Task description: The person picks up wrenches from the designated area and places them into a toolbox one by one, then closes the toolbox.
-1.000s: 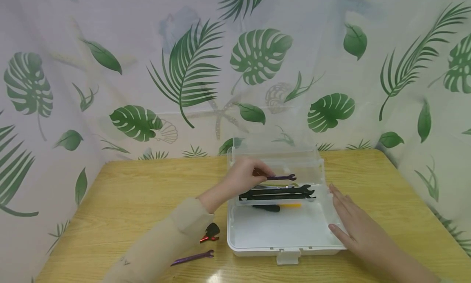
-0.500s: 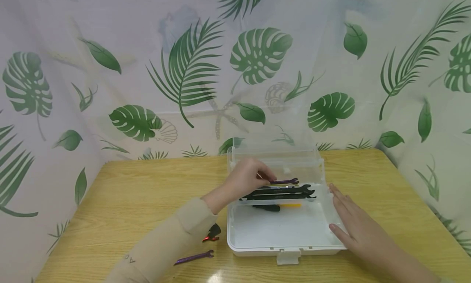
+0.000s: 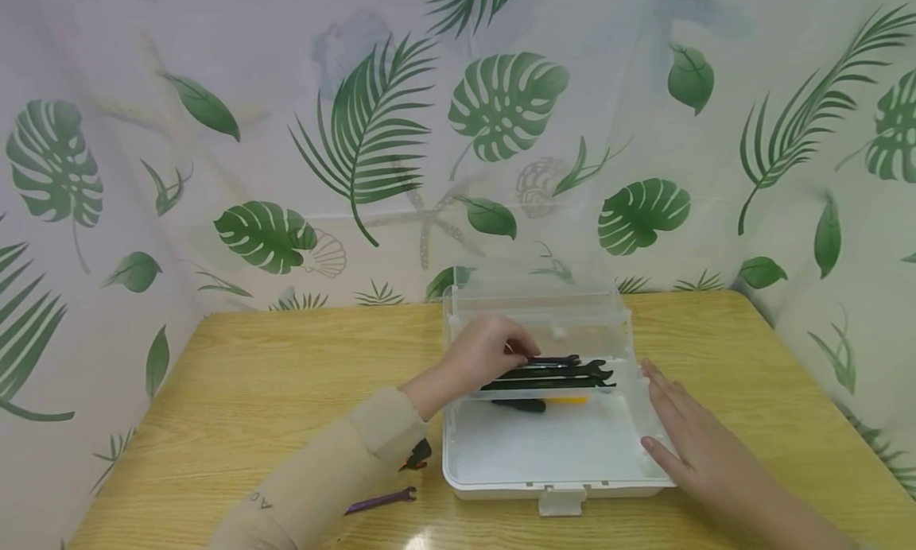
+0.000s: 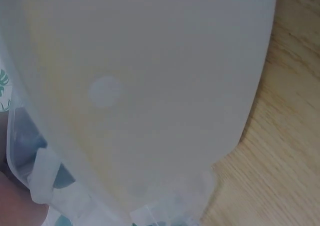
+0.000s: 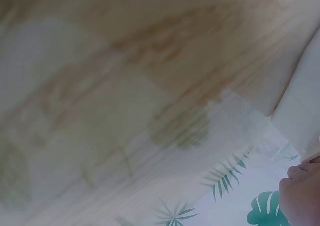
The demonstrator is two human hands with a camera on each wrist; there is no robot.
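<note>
1. The left hand (image 3: 485,350) pinches a purple wrench (image 3: 554,360) by its near-left end, fingers curled round the handle. The wrench lies flat over the black wrenches (image 3: 551,375) in the tray of the box (image 3: 558,486); a second ago it was held higher, clear of them, and it has since come down onto the stack.
2. The right hand (image 3: 690,443) rests against the right wall of the box, fingers straight and close together, thumb at the near corner. It has not shifted since the earlier frames.
3. Under the tray, a black-handled tool with a yellow shaft (image 3: 540,404) lies on the box floor, as before.
4. The clear lid (image 3: 533,284) stands up at the far side.
5. On the counter (image 3: 272,375), left of the box, a second purple wrench (image 3: 382,500) lies near the sleeve (image 3: 329,470); just beyond it sits a black-and-red tool (image 3: 418,455), partly hidden by the sleeve.
6. The wrist views show only blurred plastic and wood.
</note>
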